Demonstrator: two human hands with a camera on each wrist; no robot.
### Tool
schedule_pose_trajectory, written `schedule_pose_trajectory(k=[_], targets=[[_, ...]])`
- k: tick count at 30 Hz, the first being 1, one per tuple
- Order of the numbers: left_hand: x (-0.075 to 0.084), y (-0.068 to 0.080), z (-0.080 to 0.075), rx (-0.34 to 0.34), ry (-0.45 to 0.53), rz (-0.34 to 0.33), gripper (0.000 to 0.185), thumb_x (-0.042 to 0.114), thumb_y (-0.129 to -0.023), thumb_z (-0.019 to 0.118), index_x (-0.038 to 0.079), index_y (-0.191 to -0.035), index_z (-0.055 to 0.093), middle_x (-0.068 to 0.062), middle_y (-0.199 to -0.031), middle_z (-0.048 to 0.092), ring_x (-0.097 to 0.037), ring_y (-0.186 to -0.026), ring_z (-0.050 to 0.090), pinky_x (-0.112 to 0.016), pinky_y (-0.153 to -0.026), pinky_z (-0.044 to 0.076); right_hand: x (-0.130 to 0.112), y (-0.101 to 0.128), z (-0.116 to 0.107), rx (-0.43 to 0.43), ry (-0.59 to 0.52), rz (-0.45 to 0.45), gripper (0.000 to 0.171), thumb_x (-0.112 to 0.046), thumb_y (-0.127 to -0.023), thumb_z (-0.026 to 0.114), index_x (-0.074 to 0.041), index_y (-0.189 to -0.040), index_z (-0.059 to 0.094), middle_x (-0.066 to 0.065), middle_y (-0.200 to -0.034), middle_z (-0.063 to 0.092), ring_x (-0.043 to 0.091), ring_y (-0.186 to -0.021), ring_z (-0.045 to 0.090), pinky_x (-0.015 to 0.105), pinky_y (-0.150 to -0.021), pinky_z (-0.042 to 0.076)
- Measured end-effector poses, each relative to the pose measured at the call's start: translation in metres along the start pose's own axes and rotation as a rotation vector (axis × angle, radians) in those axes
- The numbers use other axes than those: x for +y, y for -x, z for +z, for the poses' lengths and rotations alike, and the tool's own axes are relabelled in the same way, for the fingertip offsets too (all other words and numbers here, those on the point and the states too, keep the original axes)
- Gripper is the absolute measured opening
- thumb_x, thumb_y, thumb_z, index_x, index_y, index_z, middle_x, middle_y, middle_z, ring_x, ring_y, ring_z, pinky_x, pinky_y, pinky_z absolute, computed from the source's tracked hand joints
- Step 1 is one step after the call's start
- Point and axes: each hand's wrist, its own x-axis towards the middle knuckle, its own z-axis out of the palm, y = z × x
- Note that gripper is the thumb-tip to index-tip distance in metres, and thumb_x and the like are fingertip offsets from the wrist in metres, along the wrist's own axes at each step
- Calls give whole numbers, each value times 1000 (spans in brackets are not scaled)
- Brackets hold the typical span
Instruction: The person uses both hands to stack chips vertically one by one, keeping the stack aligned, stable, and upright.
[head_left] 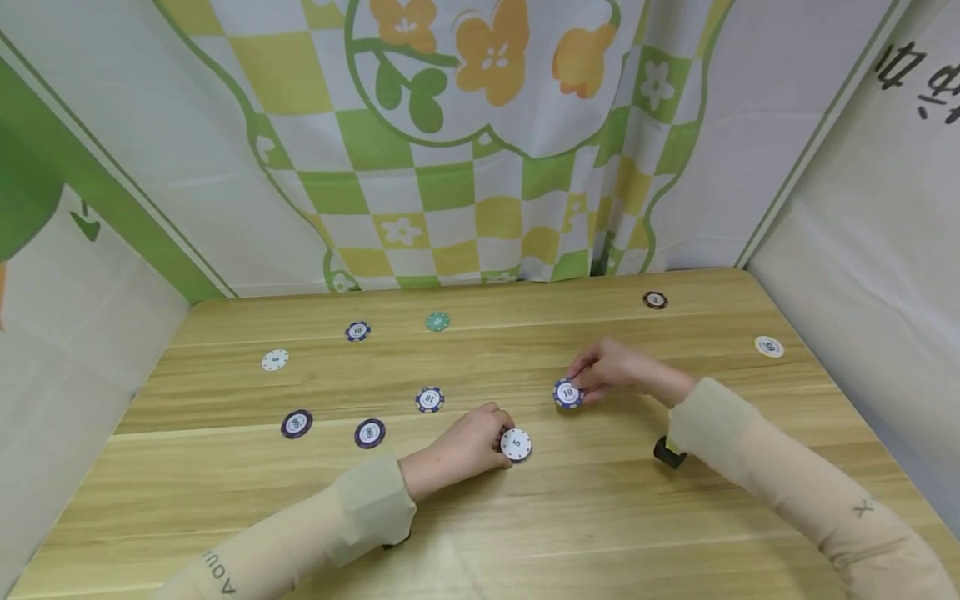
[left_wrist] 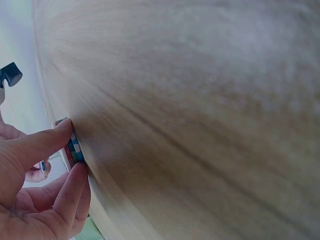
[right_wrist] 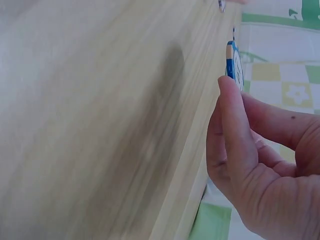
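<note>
Chips in Both Hands, Loose Edges Underneath

We see the left hand holding a short stack of poker chips at the wooden table, thumb and fingertips gripping the rim from opposite sides. A white chip marked 5 tops it. From the left wrist we make out red, green and blue edges below, but the angle is too steep for us to count layers or say whether the lowest chip sits fully flat.

The right hand pinches a blue chip marked 10 near its edge; the right wrist view shows it raised off the wood. It is beside the stack, to the right and a little farther from the person, with a gap between.

Nearest on the left lie another blue 10 chip and two dark purple chips, one closer and one farther out.

We judge the main risk to be the stack's loose layers: a squeeze from the left hand that is uneven or too hard could shear them sideways, and a knock from the blue chip's edge could skid the white one off the top. The right hand's hold covers only part of the rim, so a tilt or weak pinch could drop that chip and set it rolling.
</note>
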Motion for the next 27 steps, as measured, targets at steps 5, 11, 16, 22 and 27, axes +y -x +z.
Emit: schedule_pose_trajectory(k=[5,11,16,22,27], targets=[[0,0,0,1,2,-2,38,13,-68,78,-2,-99,62,-4,-87,54,-10,-73,48,-23,-68,45,-1,4,9,-11,-8,-21,22,5,-84,57,13,-105,56,19,-93,60,17,-71,61,33,-71,53],[0,0,0,8,2,9,37,13,-68,78,-2,-98,62,-4,-86,54,-11,-73,48,-23,-67,44,-1,9,21,-43,-24,-55,22,4,-84,57,13,-104,57,18,-91,60,16,-70,61,33,-70,53],[-1,-1,0,15,-3,16,36,13,-67,78,-1,-97,62,-4,-84,54,-11,-72,48,-23,-66,44,0,11,30,-48,-56,-65,20,5,-85,56,13,-103,57,17,-89,60,15,-70,61,33,-70,53],[-2,-1,0,10,0,17,36,13,-68,78,-1,-97,62,-4,-84,54,-11,-72,48,-23,-65,44,2,11,40,-52,-113,-62,21,6,-84,56,14,-103,56,16,-90,60,14,-71,61,30,-69,53],[-2,-1,1,13,5,22,36,12,-67,78,-1,-96,62,-4,-85,54,-11,-72,48,-22,-66,44,5,10,50,-64,-195,-57,22,9,-83,55,17,-104,54,17,-91,60,15,-72,62,30,-71,53]])
